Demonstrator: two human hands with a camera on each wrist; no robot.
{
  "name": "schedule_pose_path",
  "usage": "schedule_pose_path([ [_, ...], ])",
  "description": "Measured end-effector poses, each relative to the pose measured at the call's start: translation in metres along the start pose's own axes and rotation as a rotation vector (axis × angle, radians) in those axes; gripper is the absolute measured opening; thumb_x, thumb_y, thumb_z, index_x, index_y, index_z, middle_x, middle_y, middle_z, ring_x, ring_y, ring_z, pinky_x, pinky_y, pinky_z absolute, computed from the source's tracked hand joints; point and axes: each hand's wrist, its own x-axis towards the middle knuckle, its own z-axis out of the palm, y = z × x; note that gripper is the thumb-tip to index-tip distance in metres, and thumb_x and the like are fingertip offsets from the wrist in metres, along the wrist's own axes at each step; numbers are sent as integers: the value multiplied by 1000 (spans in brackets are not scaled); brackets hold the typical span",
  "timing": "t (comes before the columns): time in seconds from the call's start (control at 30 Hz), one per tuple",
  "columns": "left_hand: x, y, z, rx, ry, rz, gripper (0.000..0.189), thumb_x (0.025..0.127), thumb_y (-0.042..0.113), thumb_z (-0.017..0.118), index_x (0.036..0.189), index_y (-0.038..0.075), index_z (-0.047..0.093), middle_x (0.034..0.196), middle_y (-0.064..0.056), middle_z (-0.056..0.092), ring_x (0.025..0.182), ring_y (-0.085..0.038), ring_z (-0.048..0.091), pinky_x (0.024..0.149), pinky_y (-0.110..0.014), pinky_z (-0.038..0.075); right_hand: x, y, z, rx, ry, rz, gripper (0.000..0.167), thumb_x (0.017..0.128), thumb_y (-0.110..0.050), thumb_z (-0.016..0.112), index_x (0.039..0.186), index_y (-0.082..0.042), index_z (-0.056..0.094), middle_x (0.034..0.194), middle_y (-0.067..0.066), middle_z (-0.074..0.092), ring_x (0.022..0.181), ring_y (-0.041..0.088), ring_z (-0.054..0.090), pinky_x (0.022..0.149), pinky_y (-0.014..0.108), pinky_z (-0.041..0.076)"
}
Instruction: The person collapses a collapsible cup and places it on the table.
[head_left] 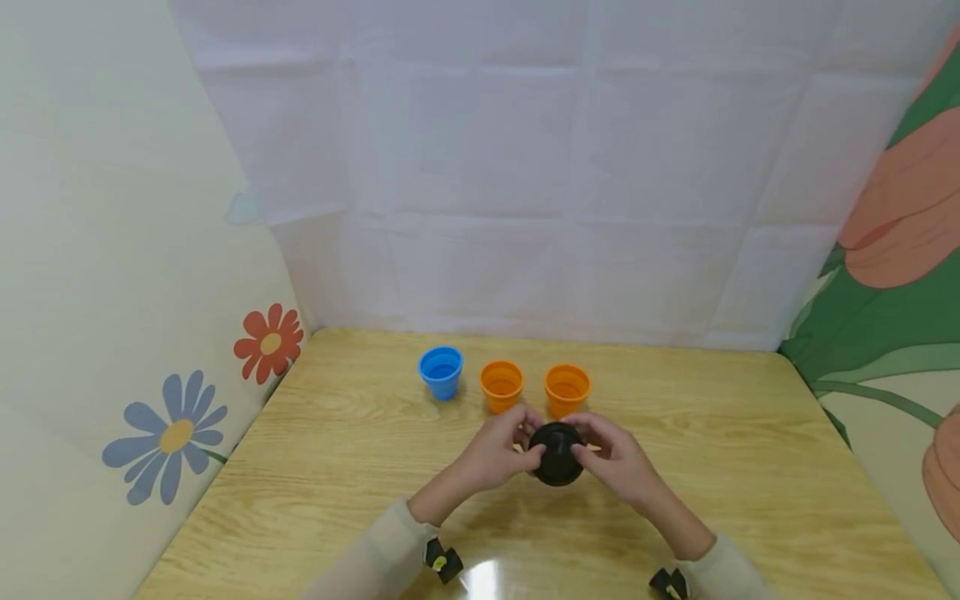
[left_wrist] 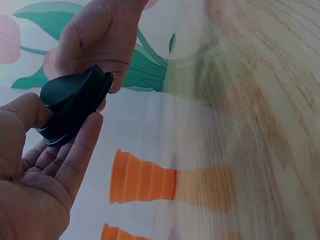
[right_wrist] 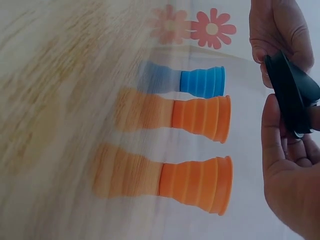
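Observation:
A black collapsible cup (head_left: 557, 465), squashed down to a low round shape, is held above the table between both hands. My left hand (head_left: 491, 452) pinches its left rim, thumb on the near face and fingers behind. On the opposite rim, my right hand (head_left: 621, 467) grips it in the same way. The left wrist view shows the folded cup (left_wrist: 75, 105) tilted, clear of the tabletop. Just beyond the hands stand two orange ribbed cups, the left one (head_left: 501, 385) and the right one (head_left: 567, 387), both upright. A blue cup (head_left: 441, 372) stands to their left.
The wood-grain table (head_left: 337, 467) is glossy and reflects the cups. A white cloth (head_left: 525, 183) hangs along its back edge. Flower-printed panels flank it, a pale one (head_left: 90, 275) at left and a green and pink one (head_left: 900, 325) at right.

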Motion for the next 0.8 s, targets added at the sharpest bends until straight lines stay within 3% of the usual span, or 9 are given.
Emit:
schedule_pose_path([
  [0.13,0,0,1,-4,-6,-8,25,89,-3,68,110,0,56,96,-8,62,76,-10,60,62,-24,58,-1,-2,1,-13,6,9,31,96,6,61,127,5,60,115,24,66,100,9,64,82,26,59],
  [0.33,0,-1,0,-99,-9,-77,21,95,0,63,114,0,57,99,-11,61,80,-16,65,66,-47,63,-1,-3,0,6,13,109,33,99,-4,61,131,4,59,121,26,65,101,10,65,78,27,59],
  [0.57,-2,-8,-3,-169,-29,-166,24,103,8,57,125,-1,58,110,-16,64,93,-22,69,71,-35,63,1,-2,-6,166,-62,218,46,103,-15,59,142,8,50,131,30,59,102,13,67,79,32,61],
  [0.8,-2,-10,-4,-295,-47,-193,33,105,15,57,133,-2,54,116,-17,60,98,-23,68,79,-39,63,2,0,-8,206,-47,277,49,103,-22,61,143,5,49,132,27,60,101,17,68,82,34,61],
])
